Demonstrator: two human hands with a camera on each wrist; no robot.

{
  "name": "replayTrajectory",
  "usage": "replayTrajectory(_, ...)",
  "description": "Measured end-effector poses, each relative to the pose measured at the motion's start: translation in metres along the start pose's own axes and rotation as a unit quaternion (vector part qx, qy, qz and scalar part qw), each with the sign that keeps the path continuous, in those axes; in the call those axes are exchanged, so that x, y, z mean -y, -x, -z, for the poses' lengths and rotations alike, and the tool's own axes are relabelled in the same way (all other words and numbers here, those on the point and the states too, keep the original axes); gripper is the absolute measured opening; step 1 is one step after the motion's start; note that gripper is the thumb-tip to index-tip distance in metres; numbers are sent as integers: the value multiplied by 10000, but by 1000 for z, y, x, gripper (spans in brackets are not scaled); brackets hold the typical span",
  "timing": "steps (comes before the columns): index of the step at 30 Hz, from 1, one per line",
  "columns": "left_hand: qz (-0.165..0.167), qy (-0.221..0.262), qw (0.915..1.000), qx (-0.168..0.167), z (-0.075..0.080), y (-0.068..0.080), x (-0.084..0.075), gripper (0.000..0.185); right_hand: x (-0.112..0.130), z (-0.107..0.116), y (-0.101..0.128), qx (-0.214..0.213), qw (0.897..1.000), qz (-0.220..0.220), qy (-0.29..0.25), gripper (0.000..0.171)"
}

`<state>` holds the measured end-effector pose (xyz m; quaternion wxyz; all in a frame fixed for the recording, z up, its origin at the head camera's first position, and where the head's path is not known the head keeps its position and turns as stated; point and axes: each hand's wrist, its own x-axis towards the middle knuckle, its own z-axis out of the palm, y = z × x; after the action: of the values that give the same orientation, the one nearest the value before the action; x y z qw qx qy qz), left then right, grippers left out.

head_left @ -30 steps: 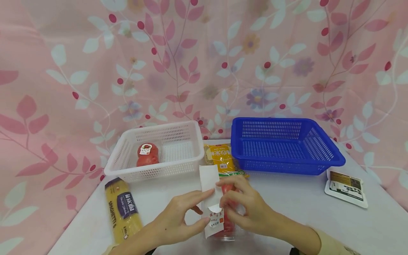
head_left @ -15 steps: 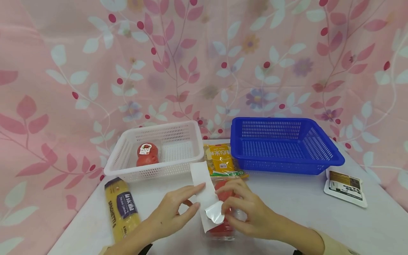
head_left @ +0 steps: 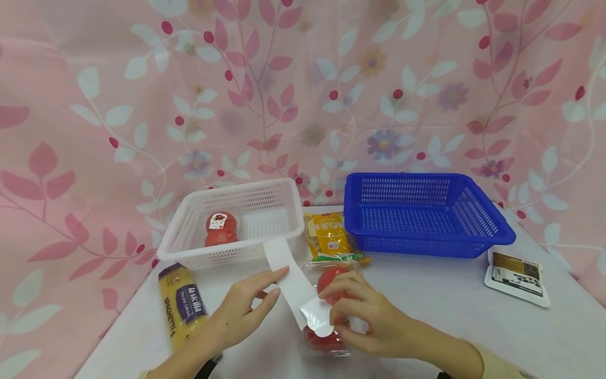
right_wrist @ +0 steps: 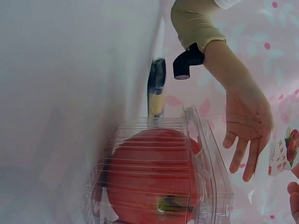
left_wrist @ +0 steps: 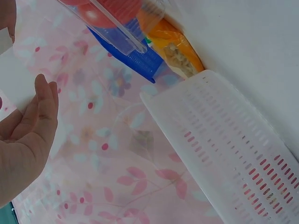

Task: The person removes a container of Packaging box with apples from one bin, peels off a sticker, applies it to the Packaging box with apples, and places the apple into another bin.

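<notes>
My left hand (head_left: 241,310) grips a white strip of label backing paper (head_left: 286,271) by its left edge. A label sticker (head_left: 319,318), its silvery-white side up, is partly lifted off the strip; my right hand (head_left: 369,316) pinches it at its right edge. In the right wrist view the sticker's printed side (right_wrist: 284,151) shows red fruit and writing, beside my right fingertips (right_wrist: 294,200). Below the hands lies a clear plastic box (head_left: 326,351) holding red tomatoes (right_wrist: 154,172). My right hand overlaps the box in the head view.
A white basket (head_left: 279,247) holds another labelled red pack (head_left: 221,231). A blue basket (head_left: 421,245) stands right of it, with a yellow pasta bag (head_left: 331,237) between. A spaghetti pack (head_left: 182,302) lies left; a small white-edged packet (head_left: 517,279) lies far right.
My left hand has drawn the backing strip leftward and tilted it. The sticker has peeled further off, held by the right hand, which stays over the box.
</notes>
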<state>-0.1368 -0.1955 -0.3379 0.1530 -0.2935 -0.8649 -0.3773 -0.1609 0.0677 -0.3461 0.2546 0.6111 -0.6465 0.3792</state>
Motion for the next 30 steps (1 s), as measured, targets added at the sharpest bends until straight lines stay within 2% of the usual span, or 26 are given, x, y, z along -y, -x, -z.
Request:
replayTrajectory(5, 33, -66, 9999, -144, 3, 1, 4, 34, 1, 1, 0, 13, 10000, -4, -49, 9)
replayTrajectory(14, 220, -94, 9959, -868, 10, 2, 6, 28, 3, 3, 0, 57, 9999, 28, -119, 9)
replayTrajectory(22, 131, 95, 9937, -1111, 10, 1, 8, 35, 5, 3, 1, 167, 9995, -9, -275, 11)
replayTrajectory(26, 233, -385, 9914, -1226, 11, 2, 8, 37, 5, 3, 2, 151, 9994, -69, -296, 13)
replayTrajectory(30, 392, -1063, 9845, -1343, 12, 3, 11, 41, 4, 3, 3, 126, 9993, -121, -338, 13)
